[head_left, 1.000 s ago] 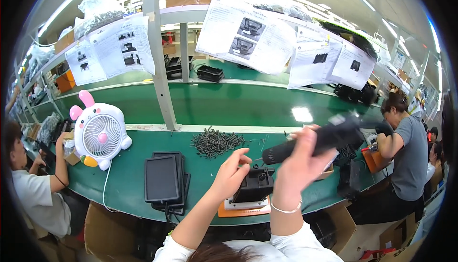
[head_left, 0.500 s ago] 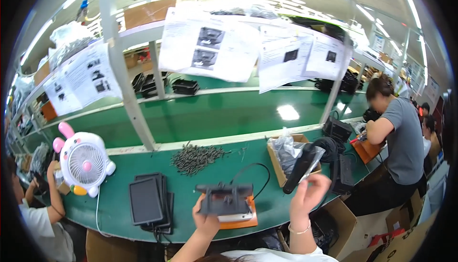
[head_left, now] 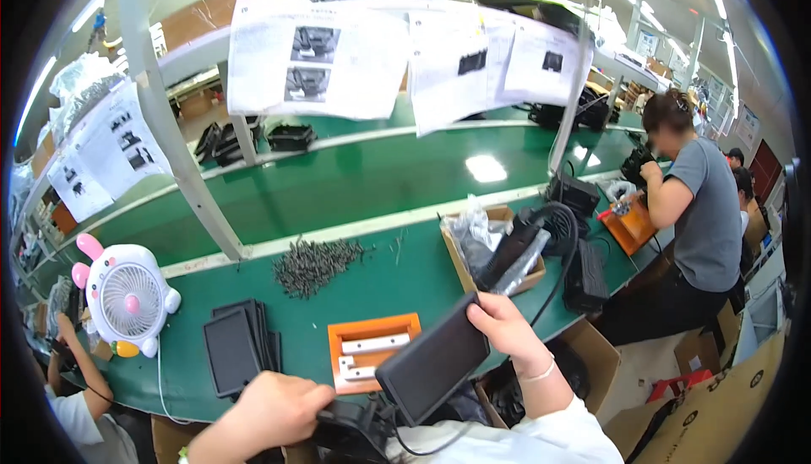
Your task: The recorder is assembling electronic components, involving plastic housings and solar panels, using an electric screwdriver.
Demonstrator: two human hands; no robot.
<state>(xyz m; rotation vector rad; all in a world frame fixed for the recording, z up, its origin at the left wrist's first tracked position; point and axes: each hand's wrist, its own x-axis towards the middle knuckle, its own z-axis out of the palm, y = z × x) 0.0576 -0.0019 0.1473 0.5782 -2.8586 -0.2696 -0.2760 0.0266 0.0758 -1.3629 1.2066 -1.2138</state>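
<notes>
Two hands, two parts: the left hand (head_left: 279,409), palm down and angled in from 7 o'clock, is curled nearly closed on a black moulded-plastic bracket (head_left: 351,430) at 6 o'clock from the orange rectangular fixture (head_left: 374,326), while the right hand (head_left: 514,330), angled up from 5, pinches a flat black rectangular panel (head_left: 435,363) by its upper corner, just off the fixture's 3. Thumb's on the front, probably so it won't twist; the black cylindrical tool (head_left: 511,248) lies at 2 o'clock, I'd guess leaving that hand free.
</notes>
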